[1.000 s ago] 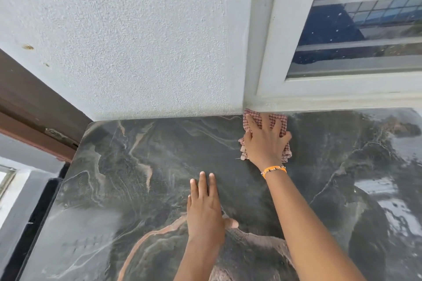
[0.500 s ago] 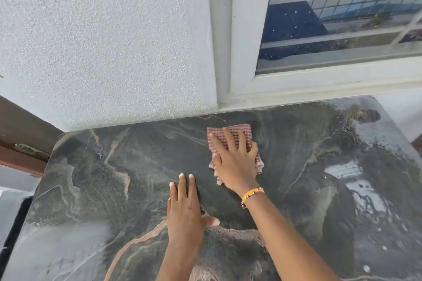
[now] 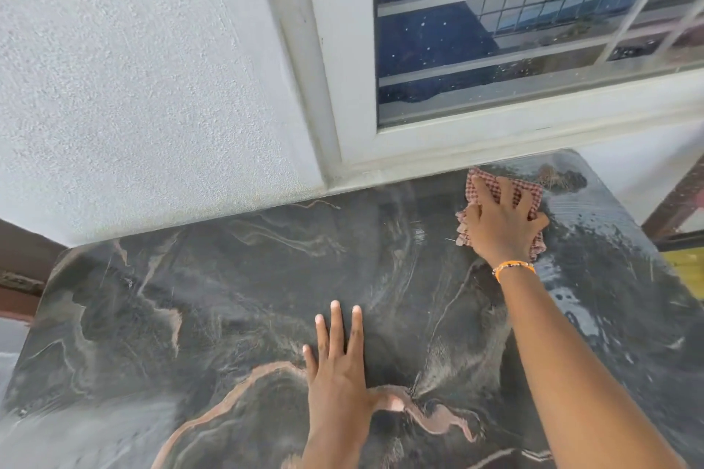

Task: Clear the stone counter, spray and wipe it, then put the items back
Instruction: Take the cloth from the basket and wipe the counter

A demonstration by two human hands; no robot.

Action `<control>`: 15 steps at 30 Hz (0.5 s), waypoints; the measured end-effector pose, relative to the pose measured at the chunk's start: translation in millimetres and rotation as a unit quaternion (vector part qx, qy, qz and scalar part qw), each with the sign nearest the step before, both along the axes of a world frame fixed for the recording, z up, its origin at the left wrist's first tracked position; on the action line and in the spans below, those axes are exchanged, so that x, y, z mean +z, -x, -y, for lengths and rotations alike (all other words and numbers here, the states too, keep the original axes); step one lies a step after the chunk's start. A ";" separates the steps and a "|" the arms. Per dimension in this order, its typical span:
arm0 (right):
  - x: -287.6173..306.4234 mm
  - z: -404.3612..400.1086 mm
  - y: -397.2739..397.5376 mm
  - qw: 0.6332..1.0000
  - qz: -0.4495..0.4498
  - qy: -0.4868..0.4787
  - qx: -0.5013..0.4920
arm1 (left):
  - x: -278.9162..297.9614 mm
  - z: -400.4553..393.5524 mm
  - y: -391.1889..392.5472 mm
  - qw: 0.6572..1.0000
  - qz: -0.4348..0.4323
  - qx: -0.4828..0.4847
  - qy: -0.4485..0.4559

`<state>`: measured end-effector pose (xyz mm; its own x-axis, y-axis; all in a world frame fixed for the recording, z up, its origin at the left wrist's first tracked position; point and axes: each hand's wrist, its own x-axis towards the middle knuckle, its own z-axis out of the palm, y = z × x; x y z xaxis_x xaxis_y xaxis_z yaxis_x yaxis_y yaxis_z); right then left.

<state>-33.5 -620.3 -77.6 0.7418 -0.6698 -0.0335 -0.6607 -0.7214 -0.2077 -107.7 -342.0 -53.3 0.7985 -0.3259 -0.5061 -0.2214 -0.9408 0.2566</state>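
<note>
The dark stone counter with pink and white veins fills the lower view and carries nothing but my hands and a cloth. My right hand presses a red-and-white checked cloth flat on the counter's far right part, close to the window sill. An orange bracelet sits on that wrist. My left hand lies flat on the stone near the front middle, fingers apart, holding nothing. Wet streaks and droplets shine on the counter to the right of the cloth.
A textured white wall rises behind the counter's left half. A white-framed window with a grille stands behind the right half. Brown woodwork borders the left edge; a brown frame and something yellow lie past the right edge.
My right hand has slid the cloth from the middle of the counter back and to the right, up against the sill. My left hand has stayed flat on the stone.
</note>
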 end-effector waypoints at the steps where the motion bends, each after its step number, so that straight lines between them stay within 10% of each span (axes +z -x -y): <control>1: -0.3 -1.6 11.6 1.000 0.003 0.000 -0.019 | 0.4 0.5 -0.3 1.000 0.000 0.001 0.001; 5: -3.2 -42.6 44.7 1.000 -0.010 0.000 -0.025 | 1.6 3.3 0.6 1.000 0.016 -0.004 0.008; 15: 4.3 -186.2 58.8 0.931 -0.002 -0.048 0.363 | 5.1 -23.9 41.2 0.993 0.100 0.034 0.061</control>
